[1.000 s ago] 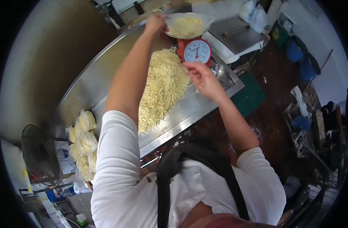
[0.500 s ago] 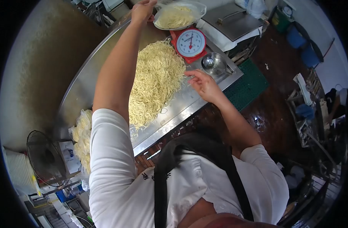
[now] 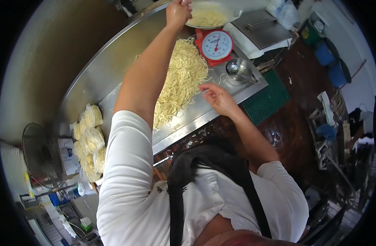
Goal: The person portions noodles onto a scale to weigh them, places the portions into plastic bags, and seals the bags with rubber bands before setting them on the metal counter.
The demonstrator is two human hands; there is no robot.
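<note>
My left hand [image 3: 179, 13] is closed at the top of the view, gripping the edge of a clear plastic bag that lies with noodles [image 3: 206, 16] in the pan of the red scale [image 3: 216, 45]. My right hand [image 3: 217, 98] hangs above the steel counter [image 3: 196, 117], fingers apart and slightly curled, with nothing in it. Just left of it spreads a large heap of pale yellow noodles [image 3: 181, 80], partly hidden behind my left forearm. The dial of the scale faces me.
A metal bowl [image 3: 238, 69] stands right of the scale. Bagged noodles [image 3: 91, 139] are piled at the left, near a fan [image 3: 41, 156]. A steel lid [image 3: 261, 28] is at the back right, a green mat [image 3: 268, 98] on the floor. Another person's arm [image 3: 355, 139] shows far right.
The view has shifted. My left hand stays at the bag by the pan, now closer to the top edge. My right hand has drawn back from the scale toward the counter's front edge.
</note>
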